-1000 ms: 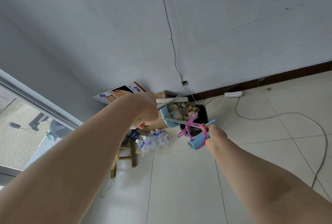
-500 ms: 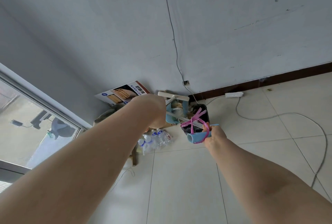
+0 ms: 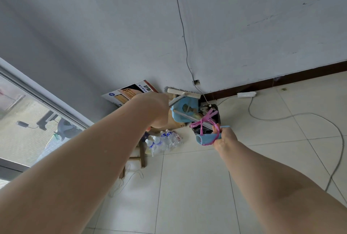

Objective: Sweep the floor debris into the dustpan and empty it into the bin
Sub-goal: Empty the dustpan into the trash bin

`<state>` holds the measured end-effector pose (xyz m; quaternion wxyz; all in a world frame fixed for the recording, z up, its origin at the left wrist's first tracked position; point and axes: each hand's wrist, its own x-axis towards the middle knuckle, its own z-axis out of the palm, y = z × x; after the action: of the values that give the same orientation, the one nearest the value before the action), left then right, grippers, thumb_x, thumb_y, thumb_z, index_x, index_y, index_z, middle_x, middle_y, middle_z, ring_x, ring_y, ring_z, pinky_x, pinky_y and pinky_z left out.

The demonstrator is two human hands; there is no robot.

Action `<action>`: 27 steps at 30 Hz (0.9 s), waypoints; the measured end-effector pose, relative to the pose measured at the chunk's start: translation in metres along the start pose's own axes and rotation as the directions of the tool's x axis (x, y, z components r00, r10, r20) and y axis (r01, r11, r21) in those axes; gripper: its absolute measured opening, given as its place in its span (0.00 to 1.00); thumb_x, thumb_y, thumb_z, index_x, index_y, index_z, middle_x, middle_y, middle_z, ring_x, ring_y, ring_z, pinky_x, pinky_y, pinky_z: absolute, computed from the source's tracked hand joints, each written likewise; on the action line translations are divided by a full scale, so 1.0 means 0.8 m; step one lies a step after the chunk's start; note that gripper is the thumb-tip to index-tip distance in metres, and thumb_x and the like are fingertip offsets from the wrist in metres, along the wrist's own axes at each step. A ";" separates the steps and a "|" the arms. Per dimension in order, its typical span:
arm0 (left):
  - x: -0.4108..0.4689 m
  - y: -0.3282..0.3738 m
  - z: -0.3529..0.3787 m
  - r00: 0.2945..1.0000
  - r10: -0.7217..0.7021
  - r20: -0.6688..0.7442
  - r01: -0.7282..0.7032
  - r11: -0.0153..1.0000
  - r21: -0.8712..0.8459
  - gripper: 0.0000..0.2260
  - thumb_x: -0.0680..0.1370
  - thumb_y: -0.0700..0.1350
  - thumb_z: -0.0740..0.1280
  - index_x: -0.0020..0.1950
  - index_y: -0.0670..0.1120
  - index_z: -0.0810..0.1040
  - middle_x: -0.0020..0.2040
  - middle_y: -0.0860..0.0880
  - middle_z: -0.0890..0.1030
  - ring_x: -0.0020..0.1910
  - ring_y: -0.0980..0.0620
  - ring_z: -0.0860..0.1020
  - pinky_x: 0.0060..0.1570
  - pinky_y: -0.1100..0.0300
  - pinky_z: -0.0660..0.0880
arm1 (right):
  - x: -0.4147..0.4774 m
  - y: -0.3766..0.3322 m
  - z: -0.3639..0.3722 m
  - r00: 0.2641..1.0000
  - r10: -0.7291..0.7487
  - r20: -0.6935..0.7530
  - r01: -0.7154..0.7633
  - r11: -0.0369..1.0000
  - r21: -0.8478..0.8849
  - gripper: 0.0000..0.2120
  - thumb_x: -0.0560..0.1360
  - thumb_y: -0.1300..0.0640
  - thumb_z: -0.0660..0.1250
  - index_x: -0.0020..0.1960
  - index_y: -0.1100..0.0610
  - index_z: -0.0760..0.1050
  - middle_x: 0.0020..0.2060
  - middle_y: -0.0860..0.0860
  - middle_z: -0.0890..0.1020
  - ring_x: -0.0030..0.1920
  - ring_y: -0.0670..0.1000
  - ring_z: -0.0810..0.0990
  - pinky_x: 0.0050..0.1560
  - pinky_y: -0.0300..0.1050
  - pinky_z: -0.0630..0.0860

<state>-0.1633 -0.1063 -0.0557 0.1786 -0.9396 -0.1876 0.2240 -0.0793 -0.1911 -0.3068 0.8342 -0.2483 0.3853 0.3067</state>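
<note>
Dustpan, light blue, hangs tilted at the rim of the black bin by the wall, with its pan facing the camera and debris visible inside. Its metal shaft runs down to a blue handle tied with a pink ribbon. The right hand holds that handle, its grip curled round the blue end. The left hand has its grip closed round the metal shaft of the broom, whose cream head sits just above the dustpan. Only the back of this hand shows. Near the bin on the tiled floor are a cardboard box and bundled water bottles. A white power strip lies by the baseboard.
</note>
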 end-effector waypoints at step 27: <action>0.009 0.015 0.016 0.995 0.067 -0.069 -0.069 0.998 -0.016 0.23 0.75 0.36 0.61 0.70 0.48 0.72 0.52 0.48 0.76 0.36 0.54 0.75 0.46 0.56 0.81 | -0.004 0.005 -0.020 0.998 0.023 0.051 -0.035 0.964 0.263 0.15 0.82 0.67 0.50 0.40 0.58 0.68 0.31 0.54 0.77 0.33 0.51 0.75 0.69 0.53 0.65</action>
<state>-0.1600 -0.1103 -0.0738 0.1683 -0.9541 -0.1514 0.1961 -0.0911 -0.1996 -0.3142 0.8640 -0.1222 0.4065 0.2707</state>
